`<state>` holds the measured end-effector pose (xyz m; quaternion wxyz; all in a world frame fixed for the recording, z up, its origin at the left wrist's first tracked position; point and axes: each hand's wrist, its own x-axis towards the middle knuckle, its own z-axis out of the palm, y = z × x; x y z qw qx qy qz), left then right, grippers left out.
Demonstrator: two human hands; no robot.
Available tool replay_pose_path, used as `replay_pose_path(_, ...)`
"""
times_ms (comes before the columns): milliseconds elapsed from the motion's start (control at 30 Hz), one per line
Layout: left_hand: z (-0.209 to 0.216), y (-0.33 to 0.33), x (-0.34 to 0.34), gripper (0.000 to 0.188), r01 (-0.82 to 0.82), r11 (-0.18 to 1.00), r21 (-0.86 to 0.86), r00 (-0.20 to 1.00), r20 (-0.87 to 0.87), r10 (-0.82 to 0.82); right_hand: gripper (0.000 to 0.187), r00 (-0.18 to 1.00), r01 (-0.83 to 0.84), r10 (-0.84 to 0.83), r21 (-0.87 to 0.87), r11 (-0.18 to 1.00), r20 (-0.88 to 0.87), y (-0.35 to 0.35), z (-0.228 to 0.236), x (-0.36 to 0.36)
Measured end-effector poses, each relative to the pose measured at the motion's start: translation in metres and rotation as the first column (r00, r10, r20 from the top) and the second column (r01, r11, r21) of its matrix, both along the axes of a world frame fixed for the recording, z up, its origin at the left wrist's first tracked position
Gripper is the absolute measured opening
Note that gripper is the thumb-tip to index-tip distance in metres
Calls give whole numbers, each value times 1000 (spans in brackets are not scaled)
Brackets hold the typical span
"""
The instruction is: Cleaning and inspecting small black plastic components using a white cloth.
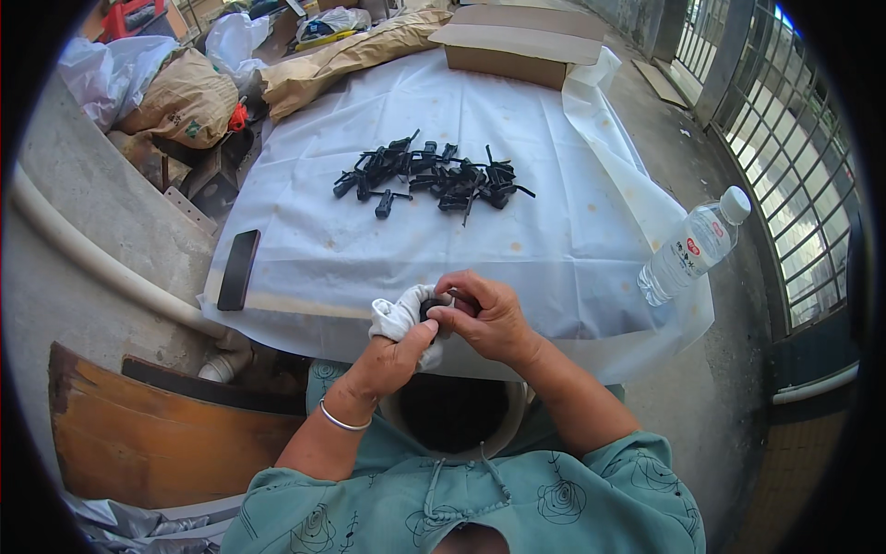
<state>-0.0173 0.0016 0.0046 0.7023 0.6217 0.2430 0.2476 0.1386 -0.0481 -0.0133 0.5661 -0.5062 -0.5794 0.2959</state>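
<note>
Close to the table's near edge, my left hand [399, 358] is closed around a bunched white cloth [393, 319] and a small black part [430, 308]. My right hand [491, 319] meets it there, thumb and fingers curled in a pinch on the black part. Most of that part is hidden by fingers and cloth. Farther up the table lies a loose pile of black plastic parts [452, 185], several with thin arms sticking out. One of them [384, 205] sits at the pile's near side.
White sheeting [323, 222] covers the table. A black phone [239, 270] lies at left, and a clear water bottle [688, 249] stands at right. An opened cardboard box [508, 65] and crumpled brown paper [351, 60] are at the far edge. A dark-mouthed bucket [452, 415] is below my hands.
</note>
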Motion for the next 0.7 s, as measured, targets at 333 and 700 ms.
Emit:
replay_pose_path(333, -5, -3, 4, 23, -104, 912, 396, 972, -152, 176, 19, 971, -138, 140, -24, 990, 192, -3, 1, 1)
replay_pose_path(700, 35, 19, -20, 47, 372, 646, 667, 901, -427, -78, 28, 864, -337, 444, -381, 861, 239, -10, 17, 43)
